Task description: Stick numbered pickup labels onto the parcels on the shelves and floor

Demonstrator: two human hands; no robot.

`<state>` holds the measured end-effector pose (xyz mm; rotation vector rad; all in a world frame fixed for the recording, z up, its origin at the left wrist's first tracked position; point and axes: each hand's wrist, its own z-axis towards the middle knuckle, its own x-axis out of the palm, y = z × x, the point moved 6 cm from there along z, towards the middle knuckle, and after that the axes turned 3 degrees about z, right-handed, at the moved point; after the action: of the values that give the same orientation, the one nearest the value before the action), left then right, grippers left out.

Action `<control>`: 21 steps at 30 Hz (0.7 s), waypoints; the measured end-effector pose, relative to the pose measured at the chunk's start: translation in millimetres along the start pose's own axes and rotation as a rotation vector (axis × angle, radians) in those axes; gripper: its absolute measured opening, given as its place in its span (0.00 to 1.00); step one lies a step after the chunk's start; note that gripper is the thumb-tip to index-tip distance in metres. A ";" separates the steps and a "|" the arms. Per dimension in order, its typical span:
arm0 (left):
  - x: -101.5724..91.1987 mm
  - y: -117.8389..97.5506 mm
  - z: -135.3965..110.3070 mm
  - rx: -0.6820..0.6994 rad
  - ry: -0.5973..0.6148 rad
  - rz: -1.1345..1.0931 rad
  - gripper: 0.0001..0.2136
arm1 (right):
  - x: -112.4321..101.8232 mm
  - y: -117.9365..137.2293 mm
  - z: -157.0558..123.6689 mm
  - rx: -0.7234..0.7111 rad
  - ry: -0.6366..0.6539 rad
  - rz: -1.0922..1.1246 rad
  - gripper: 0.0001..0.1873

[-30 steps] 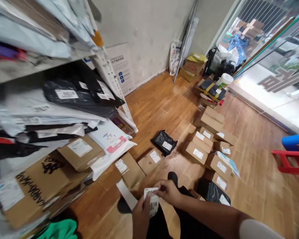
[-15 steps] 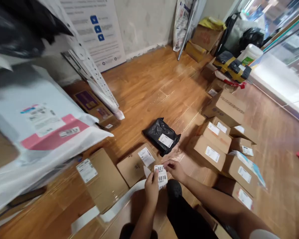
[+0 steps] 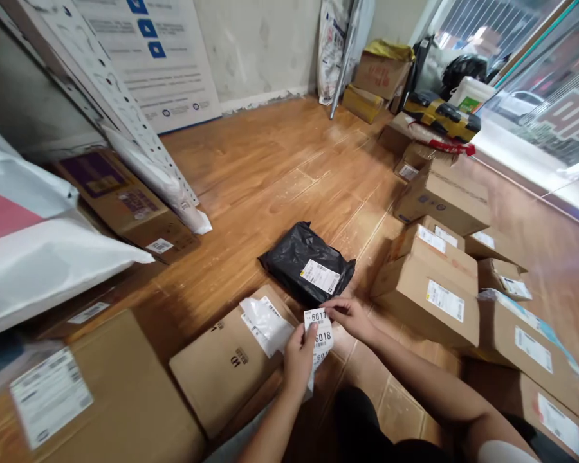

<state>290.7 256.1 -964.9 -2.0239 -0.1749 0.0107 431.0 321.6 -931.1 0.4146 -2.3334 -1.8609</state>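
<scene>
My left hand (image 3: 298, 355) grips a white strip of number labels (image 3: 321, 334) printed with 6017 and 6018. My right hand (image 3: 350, 316) pinches the top label of that strip at its upper right corner. Both hands hover just above a brown cardboard box (image 3: 222, 370) lying on the wooden floor, whose label end is covered by a loose piece of white backing paper (image 3: 265, 321). A black plastic mailer bag (image 3: 305, 262) with a white shipping label lies right behind the hands.
Several labelled cardboard boxes (image 3: 427, 289) are stacked at the right. A larger box (image 3: 101, 405) lies at the bottom left beside a white and pink mailer (image 3: 38, 251). A perforated shelf post (image 3: 125, 122) leans at the left. More boxes and bags (image 3: 381, 71) sit by the far wall.
The view has dropped lower and closer to the floor. The hands with the label strip have come forward over the brown box, near the black mailer.
</scene>
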 end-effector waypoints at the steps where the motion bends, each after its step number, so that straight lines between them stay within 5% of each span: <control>1: 1.0 4.5 1.0 -0.016 0.033 -0.055 0.22 | 0.9 -1.3 -0.6 0.001 -0.006 -0.005 0.16; 7: 4.6 36.8 -6.7 -0.178 0.098 -0.383 0.25 | 5.4 -2.8 -11.2 0.055 0.001 0.030 0.15; 12: 6.2 42.0 -12.4 -0.256 0.090 -0.505 0.24 | 6.0 -1.5 -12.8 0.057 -0.006 0.026 0.15; 17: 6.8 39.4 -6.7 -0.221 0.136 -0.400 0.26 | 6.4 -15.1 -10.8 0.068 0.005 0.098 0.16; 21: 2.1 52.9 0.5 -0.119 0.125 -0.048 0.23 | 9.0 -44.5 -14.1 0.039 -0.013 0.020 0.16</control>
<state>299.0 233.9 -1012.3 -2.1305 -0.1484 -0.1592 432.0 296.8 -971.6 0.3830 -2.3760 -1.8175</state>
